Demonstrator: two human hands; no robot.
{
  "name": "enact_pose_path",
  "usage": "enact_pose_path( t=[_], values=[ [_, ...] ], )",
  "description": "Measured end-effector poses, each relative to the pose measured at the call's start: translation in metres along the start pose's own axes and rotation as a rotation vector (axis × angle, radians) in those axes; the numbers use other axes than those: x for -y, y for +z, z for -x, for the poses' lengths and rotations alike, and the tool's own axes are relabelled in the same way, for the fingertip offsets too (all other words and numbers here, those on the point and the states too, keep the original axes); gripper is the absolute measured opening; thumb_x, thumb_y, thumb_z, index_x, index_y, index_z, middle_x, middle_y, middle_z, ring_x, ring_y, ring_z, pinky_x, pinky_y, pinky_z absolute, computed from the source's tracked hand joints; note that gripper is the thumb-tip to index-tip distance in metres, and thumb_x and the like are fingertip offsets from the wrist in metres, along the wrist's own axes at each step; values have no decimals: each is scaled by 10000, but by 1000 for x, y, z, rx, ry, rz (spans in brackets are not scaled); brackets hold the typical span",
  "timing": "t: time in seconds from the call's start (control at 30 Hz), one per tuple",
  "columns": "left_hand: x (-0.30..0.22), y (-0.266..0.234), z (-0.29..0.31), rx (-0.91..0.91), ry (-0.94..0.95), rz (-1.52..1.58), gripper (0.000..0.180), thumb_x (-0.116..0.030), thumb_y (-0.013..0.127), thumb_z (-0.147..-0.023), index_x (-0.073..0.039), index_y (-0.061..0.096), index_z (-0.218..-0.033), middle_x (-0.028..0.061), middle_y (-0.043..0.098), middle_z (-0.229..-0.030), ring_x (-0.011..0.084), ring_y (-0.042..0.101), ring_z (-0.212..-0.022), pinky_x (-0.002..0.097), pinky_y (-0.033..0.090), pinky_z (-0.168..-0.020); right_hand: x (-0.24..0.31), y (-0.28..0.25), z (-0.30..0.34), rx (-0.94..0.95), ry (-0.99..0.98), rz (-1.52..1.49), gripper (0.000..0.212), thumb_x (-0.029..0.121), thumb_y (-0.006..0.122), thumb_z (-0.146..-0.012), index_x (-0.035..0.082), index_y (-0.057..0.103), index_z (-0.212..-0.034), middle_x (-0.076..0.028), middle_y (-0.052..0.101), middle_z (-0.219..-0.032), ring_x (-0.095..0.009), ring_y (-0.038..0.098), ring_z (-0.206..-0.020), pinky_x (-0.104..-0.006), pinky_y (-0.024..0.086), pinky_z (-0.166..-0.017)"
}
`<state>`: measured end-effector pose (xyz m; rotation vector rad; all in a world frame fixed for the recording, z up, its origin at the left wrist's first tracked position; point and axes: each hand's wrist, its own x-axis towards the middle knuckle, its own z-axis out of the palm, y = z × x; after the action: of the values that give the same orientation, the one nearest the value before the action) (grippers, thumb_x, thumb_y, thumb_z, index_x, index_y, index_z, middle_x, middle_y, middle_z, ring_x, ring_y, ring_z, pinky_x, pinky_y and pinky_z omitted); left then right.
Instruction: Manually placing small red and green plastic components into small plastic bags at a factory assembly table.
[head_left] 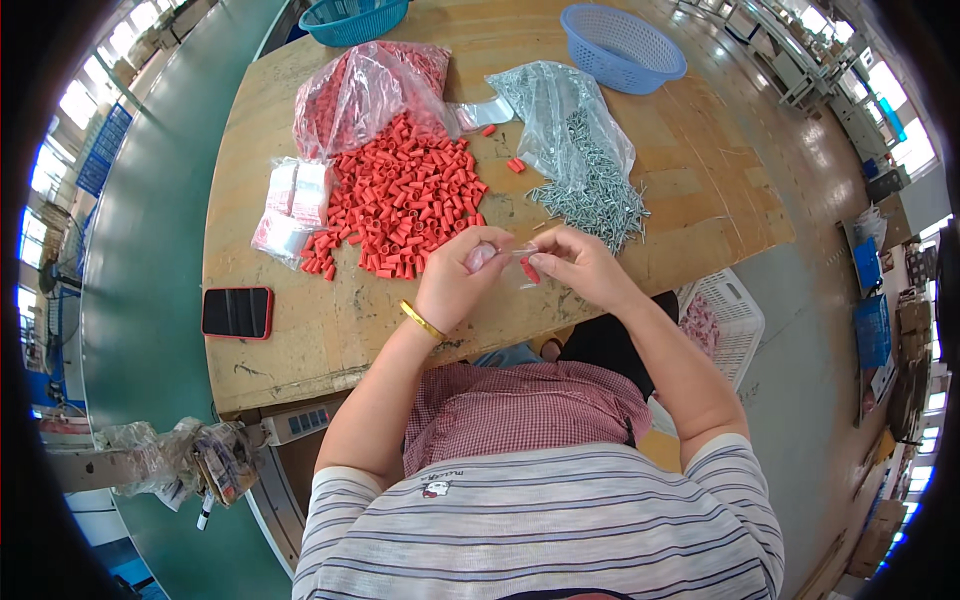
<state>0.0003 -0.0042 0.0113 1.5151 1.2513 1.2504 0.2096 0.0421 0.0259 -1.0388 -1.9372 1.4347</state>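
Near the table's front edge, my left hand (462,275) is closed round some crumpled clear plastic (480,257). My right hand (582,264) pinches the edge of a small clear bag (527,286) between thumb and fingers. A red tube-shaped piece (530,269) shows in the bag, between the two hands. Just beyond my left hand spreads a heap of red plastic tubes (405,195), spilling from a large clear bag (372,85). Beyond my right hand, a pile of small metal screws (598,212) runs out of another clear bag (562,115).
Stacked small flat bags (292,205) lie left of the red heap. A black phone with a red case (237,313) rests at the table's left edge. A teal basket (352,22) and a blue basket (622,50) stand at the back. Below right sits a white crate (745,320).
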Motion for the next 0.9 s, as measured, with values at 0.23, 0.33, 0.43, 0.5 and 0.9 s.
enact_pose_path(
  t=[0.23, 0.33, 0.43, 0.5, 0.9],
  values=[
    [3, -1, 2, 71, -388, 238, 153, -160, 680, -896, -40, 642, -983, -57, 566, -762, 10, 489, -666, 173, 402, -592, -12, 17, 2, -115, -33, -240, 138, 153, 582, -958, 23, 617, -991, 18, 608, -865, -31, 540, -756, -201, 440, -674],
    [6, 3, 5, 72, -322, 331, 129, -174, 673, -906, -59, 643, -956, -82, 520, -690, -3, 429, -592, 167, 346, -526, -13, 19, 3, -159, -56, -255, 127, 147, 578, -960, 23, 605, -968, 28, 588, -840, -27, 532, -748, -200, 437, -664],
    [14, 8, 6, 57, -111, 234, 134, -180, 667, -911, -59, 643, -962, -81, 508, -681, 6, 430, -559, 165, 328, -486, -12, 24, 4, -199, -117, -274, 109, 131, 569, -958, 27, 593, -939, 40, 554, -811, -26, 499, -728, -199, 411, -651],
    [15, 10, 5, 44, -112, 221, 142, -184, 666, -912, -54, 642, -966, -80, 505, -685, 9, 421, -552, 163, 315, -478, -12, 27, 6, -236, -159, -297, 87, 117, 561, -959, 44, 588, -921, 61, 512, -779, -7, 422, -681, -185, 351, -603],
    [16, 26, -4, 35, -321, 387, 141, -134, 664, -903, -25, 665, -992, -71, 533, -701, -3, 387, -557, 163, 306, -490, -25, 36, 2, -272, -69, -378, 97, 121, 581, -951, 25, 592, -944, 18, 594, -870, -36, 549, -801, -203, 451, -711]
  ],
)
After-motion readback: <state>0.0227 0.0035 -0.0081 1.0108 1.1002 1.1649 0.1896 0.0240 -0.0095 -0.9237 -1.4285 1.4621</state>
